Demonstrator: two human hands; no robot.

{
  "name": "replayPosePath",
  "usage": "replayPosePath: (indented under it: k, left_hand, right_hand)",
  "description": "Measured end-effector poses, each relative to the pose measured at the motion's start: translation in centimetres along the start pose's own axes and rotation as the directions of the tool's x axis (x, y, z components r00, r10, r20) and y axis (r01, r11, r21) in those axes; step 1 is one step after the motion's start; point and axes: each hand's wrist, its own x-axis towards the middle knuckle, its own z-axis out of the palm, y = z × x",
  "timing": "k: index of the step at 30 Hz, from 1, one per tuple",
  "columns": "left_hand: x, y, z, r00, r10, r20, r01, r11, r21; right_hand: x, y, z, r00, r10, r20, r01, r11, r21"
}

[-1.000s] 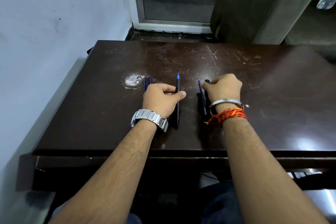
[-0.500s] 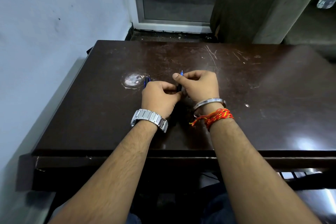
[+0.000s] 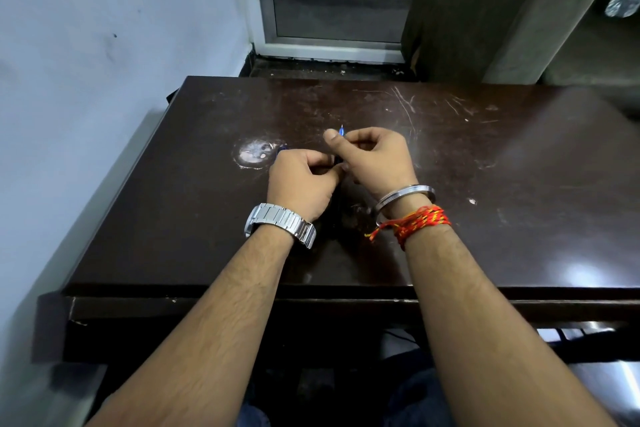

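In the head view, a dark brown table (image 3: 485, 184) stood against a pale wall (image 3: 104, 45). A round worn patch (image 3: 254, 154) lay on the table just beside the left hand (image 3: 301, 184). The two hands were close together over the middle of the table and hid most of what they held.

The right hand (image 3: 375, 159) pinched a pen (image 3: 341, 131) above the table, with only its thin blue tip showing past the thumb and pointing away. The left hand was curled around a second pen (image 3: 282, 148), and only its blue end peeked out beside the knuckles.

The tabletop was glossy and much scratched. A steel link watch (image 3: 280, 224) sat on the left wrist. A smooth steel bangle (image 3: 405, 194) and a knotted red-orange thread (image 3: 415, 222) were on the right wrist.
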Motion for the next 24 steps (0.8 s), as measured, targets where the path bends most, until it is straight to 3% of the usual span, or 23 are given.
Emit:
replayPosePath:
  k: [15, 19, 24]
  left_hand:
    - [-0.19, 0.38, -0.23, 1.000, 0.009, -0.018, -0.009, 1.000, 0.016]
    - [-0.17, 0.45, -0.16, 1.000, -0.008, -0.023, 0.008, 1.000, -0.020]
    - [-0.20, 0.45, -0.22, 1.000, 0.016, -0.020, -0.016, 0.999, 0.029]
  right_hand:
    - [0.05, 0.37, 0.26, 0.996, -0.070, 0.060, 0.069, 0.997, 0.023]
    - [0.34, 0.18, 0.52, 0.996, -0.026, 0.081, 0.013, 0.987, 0.163]
    - [0.15, 0.66, 0.57, 0.997, -0.063, 0.050, 0.060, 0.997, 0.045]
